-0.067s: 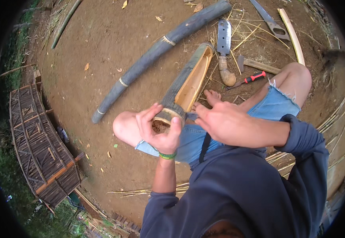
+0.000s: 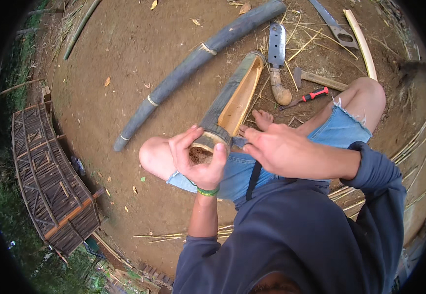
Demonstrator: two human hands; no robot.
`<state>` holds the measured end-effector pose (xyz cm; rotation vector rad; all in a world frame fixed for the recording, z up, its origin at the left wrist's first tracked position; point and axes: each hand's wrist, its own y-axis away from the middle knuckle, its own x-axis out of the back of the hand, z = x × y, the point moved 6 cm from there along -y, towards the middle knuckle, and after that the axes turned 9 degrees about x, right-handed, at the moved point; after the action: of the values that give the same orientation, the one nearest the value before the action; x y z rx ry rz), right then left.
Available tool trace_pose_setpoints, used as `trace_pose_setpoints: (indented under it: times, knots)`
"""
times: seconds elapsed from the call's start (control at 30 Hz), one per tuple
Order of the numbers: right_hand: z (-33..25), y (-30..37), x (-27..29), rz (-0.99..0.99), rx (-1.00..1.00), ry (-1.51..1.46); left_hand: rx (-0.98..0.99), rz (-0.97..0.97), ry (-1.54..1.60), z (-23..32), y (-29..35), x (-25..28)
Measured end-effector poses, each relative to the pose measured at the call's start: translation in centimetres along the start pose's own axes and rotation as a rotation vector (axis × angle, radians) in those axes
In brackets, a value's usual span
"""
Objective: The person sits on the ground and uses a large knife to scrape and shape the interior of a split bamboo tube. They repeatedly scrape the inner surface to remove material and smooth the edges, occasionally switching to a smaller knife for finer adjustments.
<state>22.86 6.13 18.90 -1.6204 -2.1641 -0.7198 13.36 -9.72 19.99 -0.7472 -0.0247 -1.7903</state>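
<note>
A thick dark bamboo section (image 2: 223, 105) slants away from my lap, with a long opening cut in its side that bares pale wood. My left hand (image 2: 193, 154) grips its near end, thumb and fingers around the rim. Brown, crumbly-looking material shows inside that end. Beside the rim, my right hand (image 2: 276, 149) pinches a small grey-blue piece of sandpaper (image 2: 239, 142) against the bamboo's right side. The fingertips partly cover the sandpaper.
A long dark bamboo pole (image 2: 178, 73) lies on the dirt beyond. To the right are a cleaver (image 2: 276, 59), a hammer (image 2: 320, 81), a red-and-black handled tool (image 2: 313, 95), a handsaw (image 2: 338, 29) and a split bamboo strip (image 2: 361, 44). Thin sticks (image 2: 409, 147) lie at far right.
My right hand has shifted slightly right along the bamboo's rim, and more of the sandpaper shows. My left hand keeps its grip with hardly any movement.
</note>
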Motion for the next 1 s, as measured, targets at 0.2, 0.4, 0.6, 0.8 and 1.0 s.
trace_pose_setpoints:
  times: [0.2, 0.4, 0.6, 0.8, 1.0]
  knots:
    - [1.8, 2.2, -0.5, 0.245, 0.143, -0.043, -0.153, -0.127, -0.011, 2.2, -0.5, -1.9]
    - [1.5, 1.8, -0.6, 0.069, 0.258, 0.108, -0.234, -0.207, -0.036, 3.4, -0.3, -2.6]
    - [0.1, 1.0, -2.6, 0.128, 0.005, 0.011, -0.095, -0.101, -0.023, 1.8, 0.0, -1.4]
    - [1.0, -0.2, -3.7, 0.285, 0.171, 0.039, 0.054, -0.017, 0.072, -0.3, 0.6, -0.4]
    - [3.8, 0.1, 2.8, 0.246, -0.124, -0.074, 0.268, 0.113, 0.227, -3.4, 0.6, 0.7]
